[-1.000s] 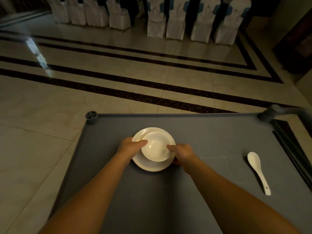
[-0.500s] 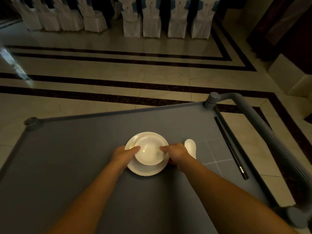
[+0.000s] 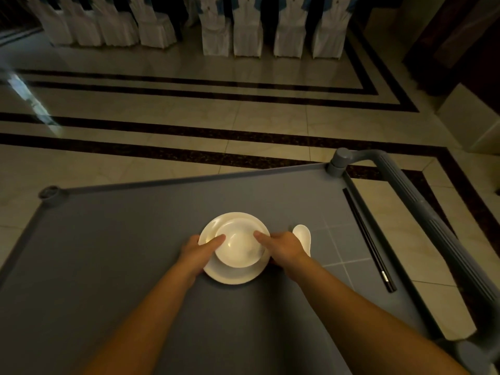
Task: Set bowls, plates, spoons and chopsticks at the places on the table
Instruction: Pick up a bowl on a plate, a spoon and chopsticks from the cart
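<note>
A white bowl [image 3: 239, 246] sits on a white plate [image 3: 232, 276] in the middle of a grey cart top [image 3: 108, 253]. My left hand [image 3: 198, 251] grips the plate's left edge, its thumb on the bowl's rim. My right hand [image 3: 284, 249] grips the right edge the same way. A white spoon [image 3: 303, 235] lies just right of my right hand, partly hidden by it. A pair of black chopsticks [image 3: 369, 239] lies along the cart's right side.
The cart's grey handle bar [image 3: 422, 212] runs along the right edge, with corner posts [image 3: 51, 194] at the far left. Beyond lies a tiled floor with dark stripes. White covered chairs [image 3: 243, 31] stand in a row at the back.
The view has swung, so the cart handle and chopsticks came into sight on the right. Both hands stay on the plate and bowl, which now lie close to the spoon.
</note>
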Demonstrator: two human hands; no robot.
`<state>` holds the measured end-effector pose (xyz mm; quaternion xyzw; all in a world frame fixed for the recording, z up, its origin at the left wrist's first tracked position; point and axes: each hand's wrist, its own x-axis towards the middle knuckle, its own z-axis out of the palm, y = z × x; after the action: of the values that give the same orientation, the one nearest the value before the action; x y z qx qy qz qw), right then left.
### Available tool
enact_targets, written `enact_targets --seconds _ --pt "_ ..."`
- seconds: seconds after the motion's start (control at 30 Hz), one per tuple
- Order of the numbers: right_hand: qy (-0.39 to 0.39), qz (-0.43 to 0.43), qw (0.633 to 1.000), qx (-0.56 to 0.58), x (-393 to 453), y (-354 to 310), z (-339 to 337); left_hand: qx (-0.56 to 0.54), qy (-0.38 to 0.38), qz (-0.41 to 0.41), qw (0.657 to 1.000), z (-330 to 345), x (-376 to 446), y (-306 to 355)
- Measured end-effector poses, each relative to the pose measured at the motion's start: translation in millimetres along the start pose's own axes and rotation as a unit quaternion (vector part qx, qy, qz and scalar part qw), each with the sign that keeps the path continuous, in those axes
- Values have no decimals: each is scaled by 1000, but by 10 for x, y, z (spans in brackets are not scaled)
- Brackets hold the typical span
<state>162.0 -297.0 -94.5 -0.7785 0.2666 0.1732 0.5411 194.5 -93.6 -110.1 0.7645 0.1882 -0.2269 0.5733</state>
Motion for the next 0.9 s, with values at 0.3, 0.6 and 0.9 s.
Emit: enact_targets --seconds 0.3,0.6,0.9 --pt "238 -27 967 -89 -408 519 -469 4 -9 -19 1000 -94 67 -40" --pt "142 67 959 -236 -188 485 -420 42 -11 15 999 -122 107 -117" --pt "93 90 991 43 -141 498 -690 33 -24 4 999 -126 156 -141"
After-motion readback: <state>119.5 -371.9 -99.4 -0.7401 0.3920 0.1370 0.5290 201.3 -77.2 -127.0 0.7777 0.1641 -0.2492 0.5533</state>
